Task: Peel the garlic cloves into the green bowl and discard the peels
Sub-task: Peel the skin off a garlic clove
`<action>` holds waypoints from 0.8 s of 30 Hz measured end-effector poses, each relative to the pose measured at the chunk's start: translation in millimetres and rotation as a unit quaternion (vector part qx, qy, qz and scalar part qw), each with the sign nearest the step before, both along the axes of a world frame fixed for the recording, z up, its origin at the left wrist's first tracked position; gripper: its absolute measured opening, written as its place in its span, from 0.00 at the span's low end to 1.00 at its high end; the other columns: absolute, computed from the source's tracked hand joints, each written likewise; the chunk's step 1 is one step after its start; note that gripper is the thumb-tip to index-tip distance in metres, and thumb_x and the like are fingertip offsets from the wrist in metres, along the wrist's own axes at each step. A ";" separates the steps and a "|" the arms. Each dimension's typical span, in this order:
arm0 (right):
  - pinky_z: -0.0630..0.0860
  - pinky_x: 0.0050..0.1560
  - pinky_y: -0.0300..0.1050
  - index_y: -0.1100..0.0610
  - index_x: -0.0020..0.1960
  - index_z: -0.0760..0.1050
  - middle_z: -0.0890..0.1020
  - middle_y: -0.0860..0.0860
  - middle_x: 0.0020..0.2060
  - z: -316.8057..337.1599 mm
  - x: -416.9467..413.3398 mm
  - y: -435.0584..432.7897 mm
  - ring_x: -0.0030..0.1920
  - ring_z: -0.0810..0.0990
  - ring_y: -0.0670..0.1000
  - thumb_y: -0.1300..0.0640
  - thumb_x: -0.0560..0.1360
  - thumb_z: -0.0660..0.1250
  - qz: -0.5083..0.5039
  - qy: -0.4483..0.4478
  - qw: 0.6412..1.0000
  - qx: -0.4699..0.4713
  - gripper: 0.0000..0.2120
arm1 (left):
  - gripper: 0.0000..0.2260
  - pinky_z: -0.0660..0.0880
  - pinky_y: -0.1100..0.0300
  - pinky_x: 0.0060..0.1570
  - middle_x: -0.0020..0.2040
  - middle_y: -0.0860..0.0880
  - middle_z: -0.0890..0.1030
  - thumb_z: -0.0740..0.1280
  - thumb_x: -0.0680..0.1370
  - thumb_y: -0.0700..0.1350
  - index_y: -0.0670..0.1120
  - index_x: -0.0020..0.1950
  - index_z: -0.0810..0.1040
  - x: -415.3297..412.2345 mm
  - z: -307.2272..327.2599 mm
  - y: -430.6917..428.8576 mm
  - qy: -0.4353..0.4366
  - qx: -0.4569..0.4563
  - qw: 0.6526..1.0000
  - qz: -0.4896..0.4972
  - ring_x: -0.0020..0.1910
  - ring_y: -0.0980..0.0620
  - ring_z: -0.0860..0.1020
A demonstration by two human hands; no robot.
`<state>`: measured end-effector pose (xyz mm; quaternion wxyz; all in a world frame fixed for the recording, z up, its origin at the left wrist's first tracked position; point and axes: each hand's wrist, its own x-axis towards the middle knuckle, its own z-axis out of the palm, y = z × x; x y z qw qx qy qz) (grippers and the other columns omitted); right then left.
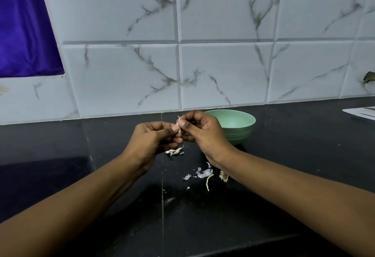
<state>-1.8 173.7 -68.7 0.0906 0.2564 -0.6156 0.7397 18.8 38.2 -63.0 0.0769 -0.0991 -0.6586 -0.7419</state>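
Both hands are up over the middle of the bench [60,155], toward its back edge, and they meet on one garlic clove [179,128].
- Left hand [156,137]: fingers curled, thumb and fingertips pinching the clove from the left.
- Right hand [203,133]: thumb and forefinger pinching the same clove from the right, other fingers curled under.
- The clove is held in the air, clear of the bench and mostly hidden by the thumbs. A thin curl of skin sticks up from its top.
- Green bowl [239,124]: upright on the bench near the back edge, just behind the right hand and close to the tiled wall [223,64]. The hand covers its left rim.
- Peels: a small pale pile [174,151] lies on the bench right below the hands. A second scatter [204,173] lies nearer the front, beside the right wrist, with a thin stem piece [209,181] and a dry root bit [223,176]. The forearm partly hides the root bit.
- Flat white item [361,112] at the bench's right edge, cut off by the frame; can't tell what it is.
- Purple cloth [24,33] hangs at the upper left, above the bench's back-left corner.
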 end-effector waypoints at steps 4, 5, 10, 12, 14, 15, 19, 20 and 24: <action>0.77 0.34 0.34 0.59 0.41 0.75 0.78 0.53 0.33 -3.2 -0.1 -1.9 0.30 0.79 0.42 0.66 0.75 0.66 -0.004 -0.004 1.000 -0.011 0.06 | 0.04 0.78 0.66 0.33 0.30 0.47 0.81 0.68 0.73 0.37 0.39 0.38 0.79 -0.2 -1.7 0.1 -0.010 0.018 1.000 -0.008 0.29 0.55 0.81; 0.78 0.35 0.35 0.58 0.42 0.76 0.79 0.53 0.33 -2.8 -0.8 -1.6 0.31 0.79 0.42 0.66 0.75 0.66 -0.007 0.000 1.000 -0.006 0.06 | 0.04 0.78 0.66 0.33 0.30 0.47 0.81 0.68 0.73 0.37 0.39 0.39 0.79 -0.1 -2.0 0.3 -0.008 0.018 1.000 -0.007 0.29 0.56 0.81; 0.79 0.37 0.35 0.59 0.43 0.79 0.82 0.49 0.35 4.7 -4.4 8.6 0.34 0.82 0.43 0.65 0.73 0.68 0.049 -0.036 0.997 0.037 0.03 | 0.03 0.77 0.68 0.31 0.31 0.48 0.83 0.69 0.73 0.38 0.40 0.40 0.79 -0.4 -4.1 0.2 -0.002 0.044 0.999 0.016 0.30 0.57 0.82; 0.79 0.37 0.34 0.59 0.43 0.79 0.83 0.48 0.34 6.9 -5.1 12.0 0.35 0.82 0.43 0.66 0.72 0.69 0.056 -0.047 0.996 0.045 0.03 | 0.02 0.77 0.68 0.31 0.32 0.48 0.83 0.68 0.73 0.39 0.40 0.41 0.80 -0.3 -5.0 0.8 -0.002 0.043 0.999 0.011 0.32 0.56 0.82; 0.78 0.35 0.34 0.59 0.43 0.79 0.83 0.49 0.35 9.7 -7.0 14.0 0.34 0.82 0.43 0.67 0.72 0.70 0.028 -0.026 0.997 0.068 0.04 | 0.04 0.77 0.67 0.31 0.33 0.48 0.84 0.67 0.75 0.39 0.41 0.42 0.80 -0.5 -4.6 1.1 -0.006 0.046 0.999 0.007 0.32 0.56 0.82; 0.78 0.35 0.35 0.58 0.43 0.79 0.82 0.50 0.36 11.3 -8.0 14.6 0.35 0.82 0.44 0.66 0.72 0.71 0.009 -0.006 0.996 0.089 0.04 | 0.04 0.77 0.67 0.31 0.33 0.47 0.84 0.66 0.76 0.40 0.41 0.43 0.80 -0.7 -3.6 0.8 -0.008 0.049 0.999 0.010 0.32 0.55 0.83; 0.80 0.35 0.38 0.57 0.44 0.75 0.80 0.52 0.36 10.8 -11.4 13.6 0.34 0.81 0.45 0.65 0.74 0.68 0.003 0.007 0.991 0.136 0.05 | 0.03 0.76 0.66 0.28 0.32 0.48 0.83 0.68 0.76 0.42 0.44 0.47 0.80 -1.8 -2.3 -4.4 0.004 0.020 0.999 0.039 0.29 0.54 0.81; 0.80 0.35 0.38 0.57 0.45 0.75 0.79 0.52 0.36 9.5 -11.9 12.7 0.33 0.80 0.44 0.66 0.75 0.67 0.013 0.000 0.990 0.137 0.05 | 0.03 0.76 0.66 0.28 0.33 0.49 0.83 0.68 0.75 0.42 0.45 0.48 0.80 -1.9 -2.7 -5.1 0.012 0.006 0.999 0.040 0.29 0.55 0.81; 0.81 0.38 0.38 0.58 0.44 0.76 0.79 0.53 0.35 5.8 -13.8 10.3 0.32 0.80 0.44 0.67 0.76 0.66 0.026 -0.026 0.990 0.136 0.05 | 0.05 0.76 0.66 0.29 0.33 0.49 0.83 0.69 0.74 0.39 0.45 0.48 0.82 0.1 -4.1 -2.7 0.038 -0.041 0.998 0.017 0.32 0.57 0.81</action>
